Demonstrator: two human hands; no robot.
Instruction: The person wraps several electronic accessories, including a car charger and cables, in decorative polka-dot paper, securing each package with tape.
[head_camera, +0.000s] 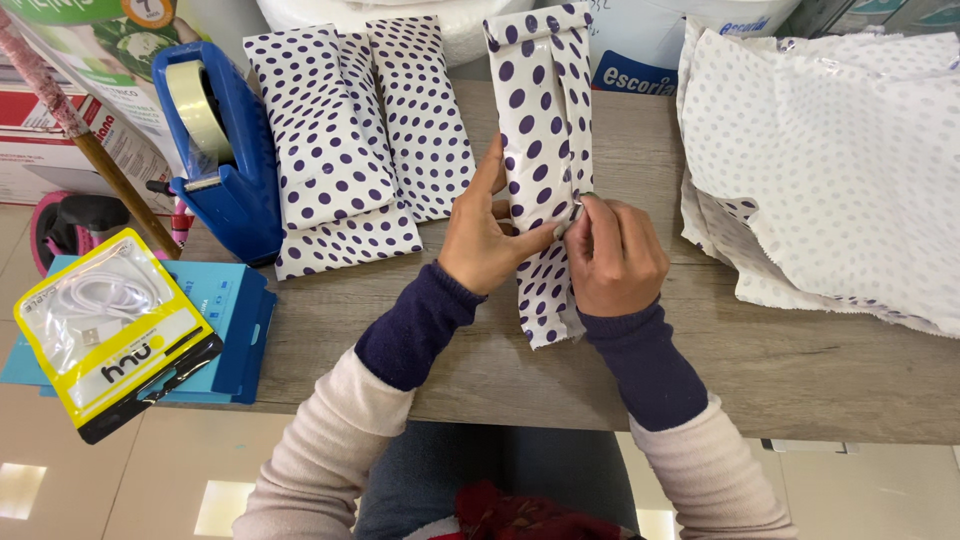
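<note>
A long parcel wrapped in white paper with purple dots (541, 110) lies lengthwise on the grey wooden table (800, 370). My left hand (484, 236) grips its left side near the middle, thumb across the paper. My right hand (612, 255) pinches the wrapping's right edge, fingertips pressed at the fold next to my left thumb. The parcel's lower end sticks out below both hands.
Three other dotted wrapped parcels (340, 140) lie to the left. A blue tape dispenser (222, 150) stands at the table's left end, with blue boxes (235, 320) and a yellow cable packet (110, 330) at the corner. Loose dotted wrapping paper (830, 170) covers the right.
</note>
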